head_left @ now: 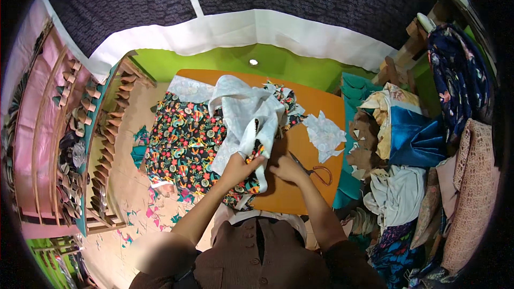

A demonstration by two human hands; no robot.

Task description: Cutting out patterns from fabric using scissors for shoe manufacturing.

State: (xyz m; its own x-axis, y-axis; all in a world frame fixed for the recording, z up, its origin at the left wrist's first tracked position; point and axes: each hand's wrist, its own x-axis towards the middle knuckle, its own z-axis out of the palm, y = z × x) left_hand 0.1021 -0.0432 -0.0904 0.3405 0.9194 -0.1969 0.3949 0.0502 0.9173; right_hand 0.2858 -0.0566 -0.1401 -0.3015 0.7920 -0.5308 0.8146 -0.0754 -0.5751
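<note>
My left hand (241,169) is closed on a bunched piece of floral fabric (249,152), its pale backing folded outward. More of this black fabric with bright flowers (187,142) spreads over the left side of the orange table (316,99). Just right of the gathered cloth, my right hand (287,169) is low over the tabletop with its fingers curled in. Whatever its fingertips hold, if anything, is too small to make out. Scissors (321,175) with copper-coloured handles lie beside that hand, their blades partly behind it.
A pale fabric scrap (324,135) lies on the table's right. Folded cloths, including a shiny blue one (415,138), are piled along the right side. At left stands a rack of wooden shoe forms (110,134). Cloth snippets (155,208) litter the floor.
</note>
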